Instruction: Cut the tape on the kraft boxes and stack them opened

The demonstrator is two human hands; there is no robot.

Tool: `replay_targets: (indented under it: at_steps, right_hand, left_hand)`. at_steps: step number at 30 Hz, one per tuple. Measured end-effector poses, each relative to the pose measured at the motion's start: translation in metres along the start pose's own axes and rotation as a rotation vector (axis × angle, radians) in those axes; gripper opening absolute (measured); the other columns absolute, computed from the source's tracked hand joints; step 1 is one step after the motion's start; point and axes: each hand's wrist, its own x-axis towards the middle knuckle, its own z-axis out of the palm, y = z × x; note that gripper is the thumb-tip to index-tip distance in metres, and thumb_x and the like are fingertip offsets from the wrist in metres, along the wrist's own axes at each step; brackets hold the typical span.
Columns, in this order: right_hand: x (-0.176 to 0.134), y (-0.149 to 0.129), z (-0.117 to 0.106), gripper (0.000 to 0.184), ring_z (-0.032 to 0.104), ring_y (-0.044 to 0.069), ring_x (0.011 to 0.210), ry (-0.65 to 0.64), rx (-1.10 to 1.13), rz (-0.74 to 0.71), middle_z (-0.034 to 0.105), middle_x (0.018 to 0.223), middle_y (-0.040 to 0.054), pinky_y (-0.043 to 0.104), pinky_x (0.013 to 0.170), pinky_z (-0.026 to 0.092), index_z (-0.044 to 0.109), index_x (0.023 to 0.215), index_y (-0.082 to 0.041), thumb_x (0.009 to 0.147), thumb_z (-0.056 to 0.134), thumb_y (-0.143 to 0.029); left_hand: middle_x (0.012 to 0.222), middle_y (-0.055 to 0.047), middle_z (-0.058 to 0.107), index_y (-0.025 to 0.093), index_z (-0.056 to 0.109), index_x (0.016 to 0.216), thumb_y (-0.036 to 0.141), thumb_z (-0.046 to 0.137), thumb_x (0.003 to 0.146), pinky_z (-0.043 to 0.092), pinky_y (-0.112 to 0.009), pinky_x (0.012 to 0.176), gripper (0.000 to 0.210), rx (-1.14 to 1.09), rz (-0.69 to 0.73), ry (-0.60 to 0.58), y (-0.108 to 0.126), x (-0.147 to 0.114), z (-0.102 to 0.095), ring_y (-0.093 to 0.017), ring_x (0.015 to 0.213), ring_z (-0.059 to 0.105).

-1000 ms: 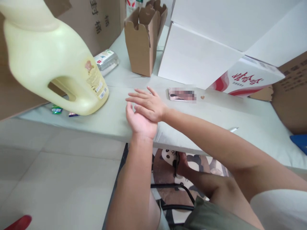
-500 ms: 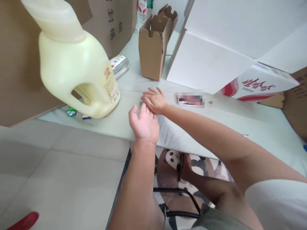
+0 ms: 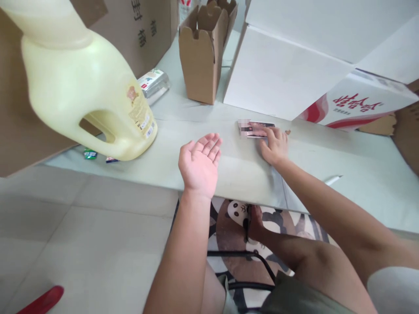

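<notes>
My left hand is held palm up above the front of the table, its fingers loosely spread and nothing in it. Farther right, my right hand is palm down, its fingertips at the right end of a smartphone that lies flat on the table. The fingers are apart and slightly bent over the phone's edge, and the thumb is near its front side. A small brown bit lies just beyond that hand.
A large pale yellow jug stands at left, with small packets by its base. Behind are a clear plastic pack, open cardboard cartons and a white box. A white pen lies by my right forearm.
My right hand has left my left hand and moved right to the phone. My left hand stays palm up, with its fingers now uncovered. The view has shifted slightly.
</notes>
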Motion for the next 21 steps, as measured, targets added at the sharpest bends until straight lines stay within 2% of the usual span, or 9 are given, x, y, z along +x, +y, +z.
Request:
replay_targets:
  at_steps: [3,8,13,21]
  right_hand:
    - [-0.003,0.009,0.008,0.054,0.046,0.036,0.143,-0.031,0.032,0.000,0.056,0.148,0.0152,0.065,0.123,0.029,0.060,0.141,-0.025,0.091,0.045,-0.038]
    - [0.000,-0.002,0.010,0.051,0.037,0.036,0.153,-0.073,0.069,0.011,0.052,0.155,0.0118,0.067,0.127,0.020,0.063,0.139,-0.029,0.093,0.044,-0.039]
    - [-0.002,0.001,0.007,0.056,0.040,0.034,0.151,-0.038,0.109,0.051,0.053,0.154,0.0124,0.063,0.128,0.023,0.059,0.144,-0.026,0.091,0.043,-0.037]
    - [-0.006,0.004,0.012,0.052,0.048,0.033,0.145,-0.012,0.135,0.043,0.058,0.148,0.0148,0.056,0.124,0.032,0.063,0.138,-0.023,0.093,0.040,-0.035]
  left_hand:
    - [0.123,-0.011,0.074,0.020,0.073,0.091,0.047,0.049,0.088,0.044,-0.042,0.116,0.037,0.003,-0.011,-0.019,-0.008,0.002,0.006,-0.028,0.135,0.062]
    - [0.121,-0.011,0.074,0.019,0.073,0.090,0.048,0.049,0.088,0.044,-0.039,0.115,0.038,0.016,-0.015,-0.022,-0.018,0.007,0.013,-0.027,0.133,0.063]
    - [0.119,-0.011,0.075,0.020,0.072,0.090,0.049,0.050,0.086,0.045,-0.038,0.113,0.037,0.023,-0.007,-0.017,-0.020,0.009,0.014,-0.028,0.133,0.063]
    - [0.120,-0.011,0.074,0.020,0.073,0.089,0.049,0.050,0.086,0.046,-0.036,0.111,0.037,0.029,-0.006,-0.014,-0.023,0.007,0.014,-0.027,0.133,0.063]
